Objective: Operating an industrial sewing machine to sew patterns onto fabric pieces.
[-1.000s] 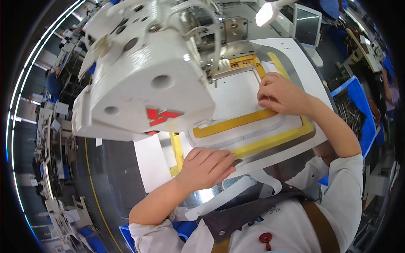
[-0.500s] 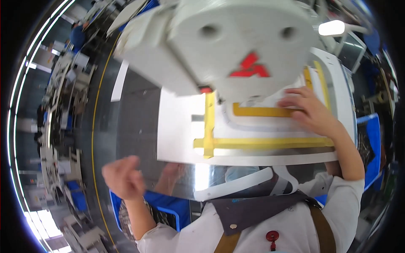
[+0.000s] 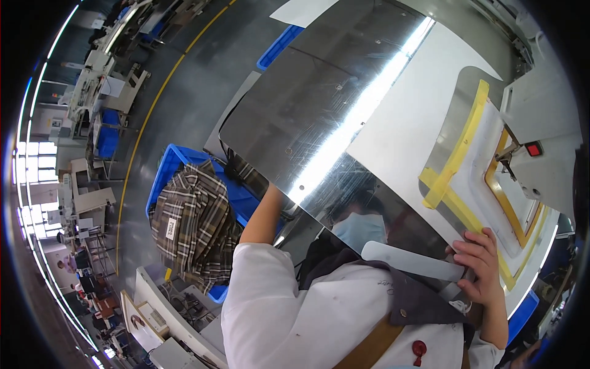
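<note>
My left forearm (image 3: 264,215) reaches down past the front edge of the shiny metal tabletop (image 3: 319,80), beside plaid cloth; the hand itself is hidden below that edge. My right hand (image 3: 480,264) is open at the table's front edge, its fingers stretched and a little bent, beside the end of a pale flat bar (image 3: 412,261). Just beyond these fingers lies a clear sewing template (image 3: 467,166) with yellow tape strips and a brown-yellow angled frame (image 3: 513,224). The light-coloured sewing machine head (image 3: 544,129) hangs over the template at the right.
A blue crate (image 3: 161,175) full of brown plaid garments (image 3: 193,227), one with a white label, stands left of my arm. A white sheet (image 3: 405,117) covers part of the table. Another blue crate (image 3: 279,46) is beyond the table. A yellow line (image 3: 153,101) crosses the floor.
The view has swung left, so the machine head now sits at the right. My left hand has gone down out of sight; my right hand has drawn back from the template to the table edge.
</note>
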`<action>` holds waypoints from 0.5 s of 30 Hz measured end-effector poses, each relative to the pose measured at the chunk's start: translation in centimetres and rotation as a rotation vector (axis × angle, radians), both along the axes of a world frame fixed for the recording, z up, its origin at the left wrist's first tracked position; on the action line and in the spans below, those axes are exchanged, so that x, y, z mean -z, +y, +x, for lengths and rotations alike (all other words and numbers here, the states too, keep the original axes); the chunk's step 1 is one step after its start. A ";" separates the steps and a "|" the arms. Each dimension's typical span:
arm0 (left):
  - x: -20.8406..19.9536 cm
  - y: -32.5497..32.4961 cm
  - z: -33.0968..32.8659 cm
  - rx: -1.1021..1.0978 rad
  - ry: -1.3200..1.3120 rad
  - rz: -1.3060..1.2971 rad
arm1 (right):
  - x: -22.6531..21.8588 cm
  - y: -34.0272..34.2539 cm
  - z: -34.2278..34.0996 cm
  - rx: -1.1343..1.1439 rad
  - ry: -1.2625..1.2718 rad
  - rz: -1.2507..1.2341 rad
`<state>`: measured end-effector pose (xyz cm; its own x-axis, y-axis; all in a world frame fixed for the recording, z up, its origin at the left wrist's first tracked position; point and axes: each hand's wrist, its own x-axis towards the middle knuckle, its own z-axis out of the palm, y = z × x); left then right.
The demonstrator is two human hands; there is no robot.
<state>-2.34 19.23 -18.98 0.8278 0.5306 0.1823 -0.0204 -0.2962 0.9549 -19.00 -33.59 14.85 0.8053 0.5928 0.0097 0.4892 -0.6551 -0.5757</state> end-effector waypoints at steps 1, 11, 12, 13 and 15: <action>0.1 -0.5 -0.1 0.002 0.022 -0.053 | -0.1 -0.2 0.0 0.036 -0.002 0.011; -4.1 2.8 -2.6 -0.046 0.217 -0.468 | -0.6 -0.6 0.6 0.075 -0.010 0.000; -4.6 3.2 -2.1 -0.056 0.234 -0.501 | -0.4 -0.9 0.7 0.081 0.024 0.049; -5.1 3.0 -1.7 -0.059 0.249 -0.541 | -0.5 -1.0 0.7 0.091 0.055 0.092; -6.1 2.6 -1.8 -0.068 0.278 -0.619 | -1.0 -0.9 0.7 0.039 0.077 0.110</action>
